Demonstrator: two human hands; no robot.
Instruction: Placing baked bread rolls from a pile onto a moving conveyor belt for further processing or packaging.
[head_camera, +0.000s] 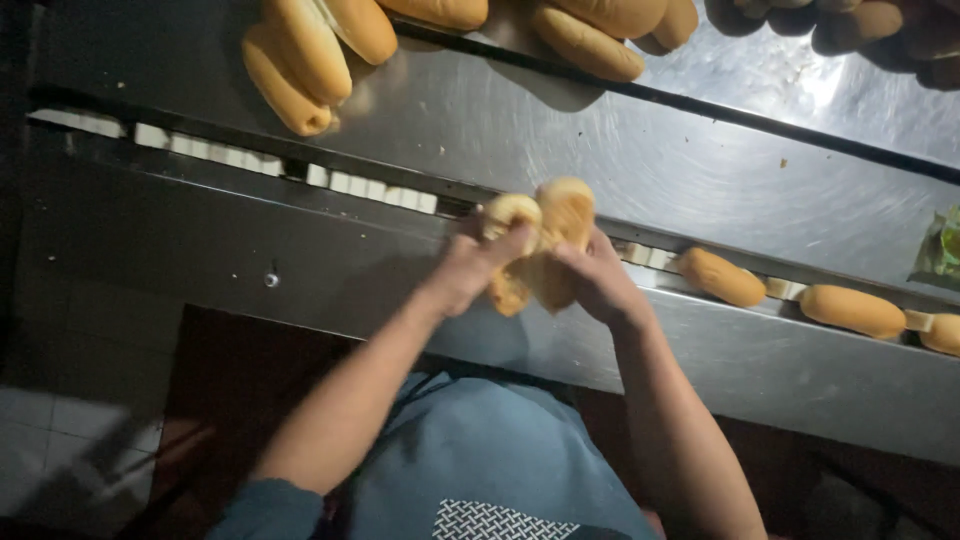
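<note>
My left hand (468, 268) and right hand (598, 280) wrap their fingers around two bread rolls (540, 245). More rolls (720, 277) lie right of my fingers on the steel desk (700, 180).

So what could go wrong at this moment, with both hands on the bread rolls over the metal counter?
1. The left hand and right hand hold the joined rolls above the channel; a loose grip could drop one in or onto the floor.
2. Pulling unevenly might tear the rolls rather than part them cleanly.
3. The pile of rolls sits near the counter edge and might slide off.
</note>
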